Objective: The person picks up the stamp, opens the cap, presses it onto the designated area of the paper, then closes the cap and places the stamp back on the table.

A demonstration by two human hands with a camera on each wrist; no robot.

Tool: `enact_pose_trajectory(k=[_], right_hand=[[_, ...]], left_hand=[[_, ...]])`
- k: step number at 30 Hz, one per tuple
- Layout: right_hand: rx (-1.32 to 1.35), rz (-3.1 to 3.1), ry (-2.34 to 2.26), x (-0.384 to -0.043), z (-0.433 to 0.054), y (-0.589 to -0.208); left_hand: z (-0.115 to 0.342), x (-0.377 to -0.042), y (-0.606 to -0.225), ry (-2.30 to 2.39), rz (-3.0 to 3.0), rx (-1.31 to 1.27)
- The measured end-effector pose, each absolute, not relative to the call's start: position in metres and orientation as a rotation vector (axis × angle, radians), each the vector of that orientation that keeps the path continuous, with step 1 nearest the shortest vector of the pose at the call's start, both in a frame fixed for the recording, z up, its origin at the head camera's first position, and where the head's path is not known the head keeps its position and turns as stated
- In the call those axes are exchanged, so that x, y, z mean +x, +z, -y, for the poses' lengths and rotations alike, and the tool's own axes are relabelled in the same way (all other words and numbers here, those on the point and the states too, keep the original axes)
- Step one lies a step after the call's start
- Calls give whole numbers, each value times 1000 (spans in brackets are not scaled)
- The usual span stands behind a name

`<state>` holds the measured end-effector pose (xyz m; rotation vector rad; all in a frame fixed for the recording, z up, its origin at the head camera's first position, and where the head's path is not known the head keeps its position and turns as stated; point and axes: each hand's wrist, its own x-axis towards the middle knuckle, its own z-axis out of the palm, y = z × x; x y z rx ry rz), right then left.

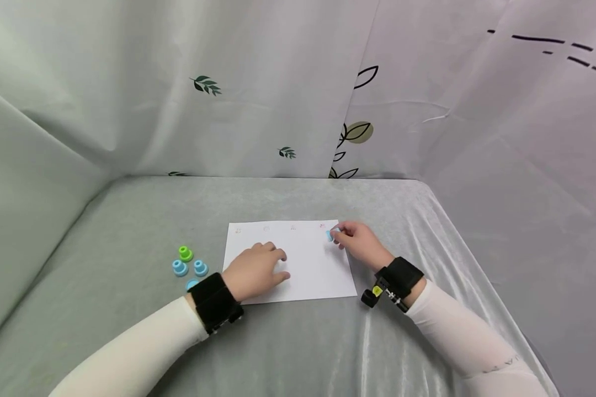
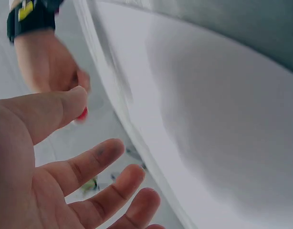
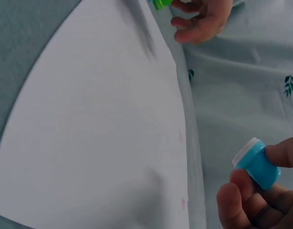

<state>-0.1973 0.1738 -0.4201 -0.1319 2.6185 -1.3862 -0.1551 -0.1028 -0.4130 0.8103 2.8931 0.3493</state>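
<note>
My right hand (image 1: 360,241) pinches a small blue stamp (image 3: 262,164) between thumb and fingers, close over the far right corner of the white paper (image 1: 313,270). A whitish rim shows at one end of that stamp in the right wrist view, and the left wrist view has a red spot (image 2: 82,114) at the fingertips. Faint reddish prints (image 1: 323,226) run in a row along the paper's far edge. Over the paper's left part is my left hand (image 1: 255,271), fingers spread and holding nothing.
Left of the paper stand a green stamp (image 1: 185,254) and several blue stamps (image 1: 201,268), the nearest partly hidden by the left wrist's black band (image 1: 213,302). Grey cloth (image 1: 298,347) covers the table. Pale curtains (image 1: 258,99) rise behind it and at both sides.
</note>
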Motion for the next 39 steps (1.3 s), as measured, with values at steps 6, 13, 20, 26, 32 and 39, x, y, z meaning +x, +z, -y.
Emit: enact_pose_trajectory(k=[6, 13, 20, 26, 32, 39], right_hand=[[-265, -2521, -1406, -175, -163, -418], [-397, -2494, -1360, -157, -146, -420], [-483, -2419, -1398, -141, -131, -409], [-486, -2421, -1372, -132, -130, -404], [-528, -2438, -1384, -133, -133, -413], [-555, -2457, -1372, -132, -136, -410]], left_hand=[[150, -150, -406, 440, -2963, 649], [193, -138, -408, 428, -3095, 640], [220, -127, -411, 384, -3107, 573], [230, -124, -411, 405, -3123, 601], [237, -125, -414, 443, -3134, 649], [244, -123, -413, 551, -3152, 625]])
